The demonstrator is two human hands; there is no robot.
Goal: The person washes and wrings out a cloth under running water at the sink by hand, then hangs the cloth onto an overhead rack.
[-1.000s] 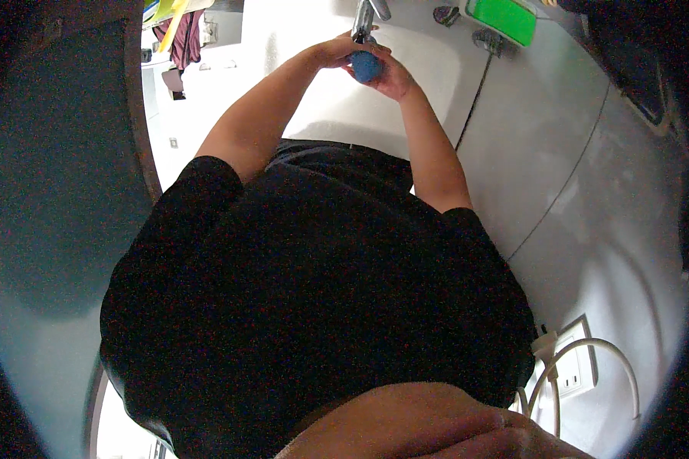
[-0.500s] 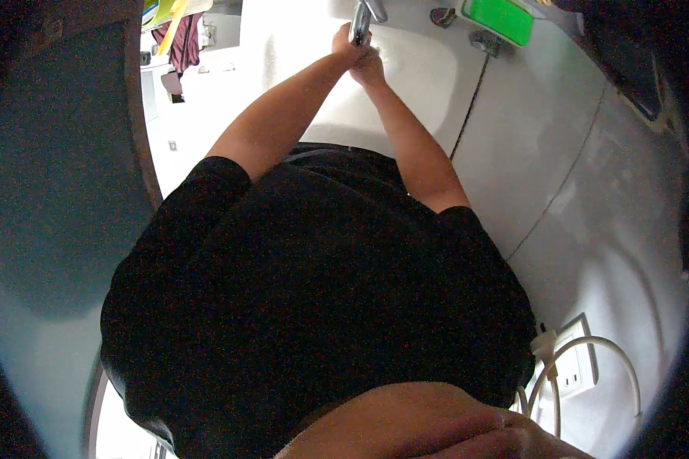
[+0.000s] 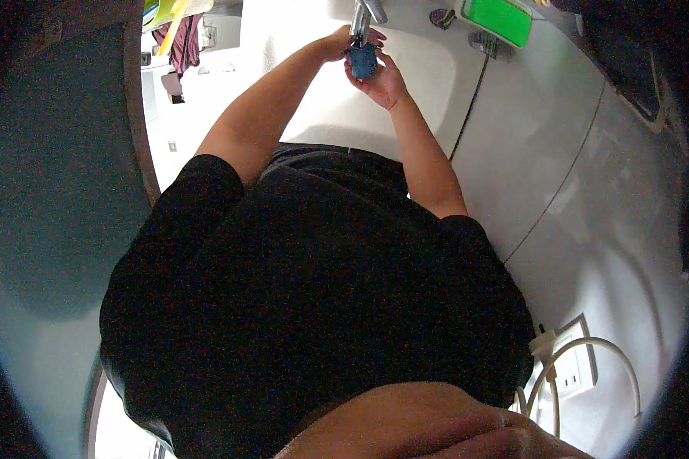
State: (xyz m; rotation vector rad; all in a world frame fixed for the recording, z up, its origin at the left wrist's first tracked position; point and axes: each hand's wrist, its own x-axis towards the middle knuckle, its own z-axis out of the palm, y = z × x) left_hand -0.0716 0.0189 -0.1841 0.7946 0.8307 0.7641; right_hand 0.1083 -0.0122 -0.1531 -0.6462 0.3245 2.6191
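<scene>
Over a white washbasin (image 3: 425,84), my right hand (image 3: 386,86) holds a small blue lump that looks like a sponge (image 3: 363,61), its fingers and thumb curved around the sides. Directly above the lump is the end of a chrome faucet (image 3: 359,29); whether water runs is too bright to tell. My left hand (image 3: 334,46) reaches in behind the faucet from the left. Its fingertips show stretched out on the faucet's right side, while the faucet and the blue lump cover the rest of its fingers.
A bright green rectangular sponge or dish (image 3: 497,21) sits on a holder on the wall at the upper right, with a small dark object (image 3: 442,18) beside it. A maroon cloth (image 3: 184,44) hangs at the upper left. White cables run from a wall outlet (image 3: 574,359) at the lower right.
My hands were pressed together under the faucet and have come apart. The blue lump now shows in my right hand, which has turned palm up and moved slightly nearer; my left hand has shifted left.
</scene>
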